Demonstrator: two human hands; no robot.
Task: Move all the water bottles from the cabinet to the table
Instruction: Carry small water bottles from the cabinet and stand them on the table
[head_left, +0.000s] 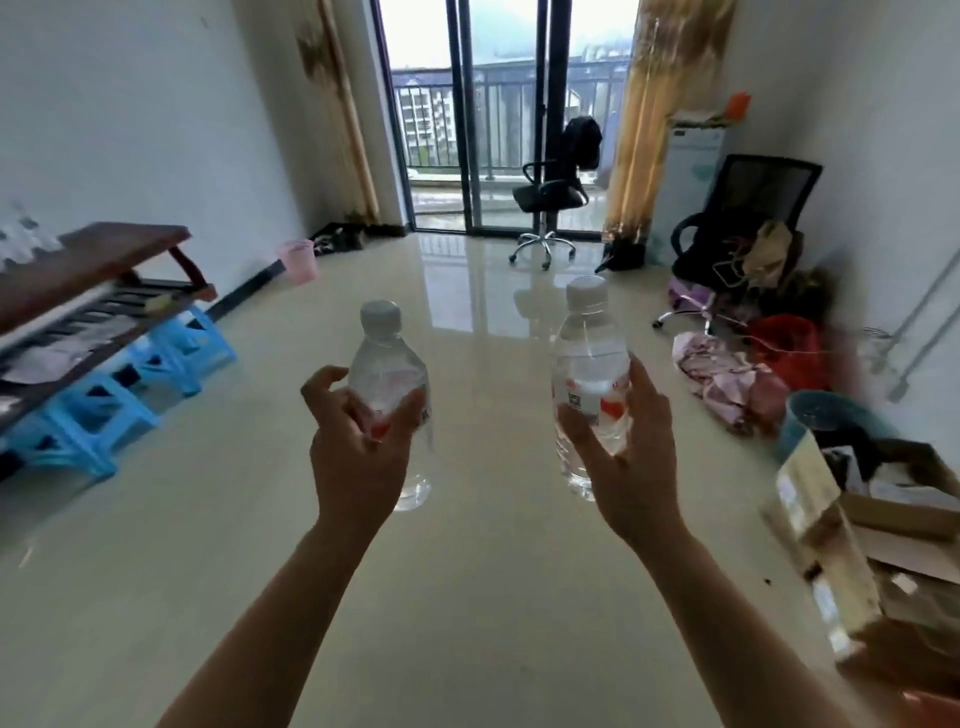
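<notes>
Left bottle (387, 374): clear ribbed plastic, white screw cap, red-and-white label, upright; centre of the frame, in the air above the floor; left hand (358, 441) grips its lower half, fingers and thumb curled round the label.

Right bottle (589, 374): same make, cylindrical, cap slightly higher in the frame; right of centre, well apart from the other; right hand (628, 452) holds it from the side, thumb in front and fingers wrapped behind the label.

Floor (467, 571): pale glossy tile, mirror-smooth, reflecting the glass door.

Table (93, 260): dark reddish wood, flat top, slatted shelf beneath; left edge of the frame; blurred clear shapes (26, 239) on its far end may be more bottles, though motion blur prevents certainty.

Stools (104, 405): blue moulded plastic, square, lined up under the table.

Pail (300, 260): pink plastic, round, past the table by the wall.

Chair (550, 197): black, chrome star base, before the door at upper centre.

Curtain (654, 104): yellow patterned fabric, upper right.

Boxes (883, 519): brown cardboard, open flaps, lower right.

Bucket (789, 343): red plastic, right side, beside crumpled pinkish cloth.
</notes>
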